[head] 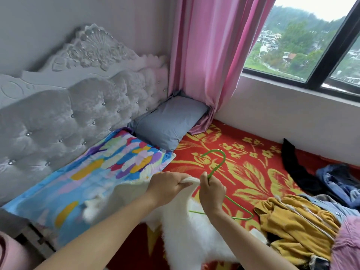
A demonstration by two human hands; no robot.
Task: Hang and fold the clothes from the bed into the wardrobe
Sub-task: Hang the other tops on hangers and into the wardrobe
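Red bedspread [243, 162] bore the clothes pile [292, 217]; over it we held the white fluffy garment [194, 230], our left hand [169, 185] gripping its edge, likely so our right hand [211, 190], clenched round the green hanger [224, 158], could thread it in.

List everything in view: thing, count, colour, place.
hanger: one, green, above the bedspread
fluffy garment: one, white, near edge of the bed
yellow garment: one, mustard, right of the hanger
black garment: one, black, by the wall under the window
denim clothes: count unclear, blue, far right
fuzzy garment: one, pink, bottom right corner
grey pillow: one, at the headboard's end
patterned pillow: one, multicoloured, against the headboard
bedspread: one, red and yellow
headboard: one, silver-grey, left
curtain: one, pink, corner
window: one, dark frame, upper right
left hand: grips the fluffy garment
right hand: holds the hanger
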